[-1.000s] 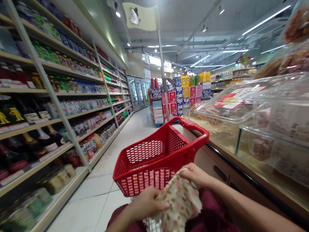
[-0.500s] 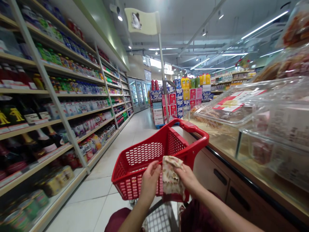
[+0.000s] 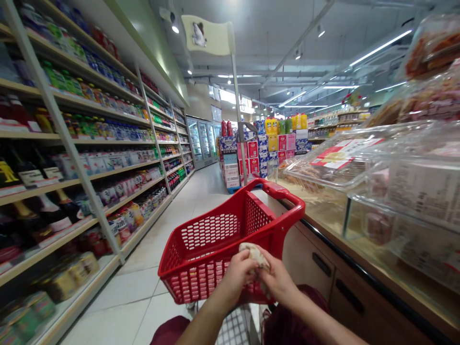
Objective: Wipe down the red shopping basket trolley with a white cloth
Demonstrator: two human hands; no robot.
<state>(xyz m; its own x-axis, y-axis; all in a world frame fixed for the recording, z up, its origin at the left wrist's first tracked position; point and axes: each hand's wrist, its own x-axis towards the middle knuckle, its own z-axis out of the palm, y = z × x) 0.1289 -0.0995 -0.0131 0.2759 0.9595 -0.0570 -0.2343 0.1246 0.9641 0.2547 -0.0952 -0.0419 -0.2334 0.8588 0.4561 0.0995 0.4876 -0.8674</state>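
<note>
A cream patterned cloth (image 3: 254,251) is bunched up between my two hands. My right hand (image 3: 278,280) is closed on it from the right. From the left, my left hand (image 3: 237,271) presses its curled fingers against the same cloth, and the fingertips of both hands come close together. Much of the cloth is covered by my fingers. Just behind the hands stands a red plastic shopping basket cart (image 3: 201,239) with perforated sides; its handle (image 3: 293,201) points away to the right.
Shelves of bottles and cans (image 3: 108,143) run along the left. On the right is a wooden counter (image 3: 312,249) with clear plastic food boxes (image 3: 334,158). Stacked drink cartons (image 3: 251,158) stand ahead, with a pole-mounted sign (image 3: 208,36) in front. Tiled floor (image 3: 136,292) lies between.
My left hand has moved right onto the cloth, which hung spread from my right hand and is now gathered up. The camera view has shifted slightly.
</note>
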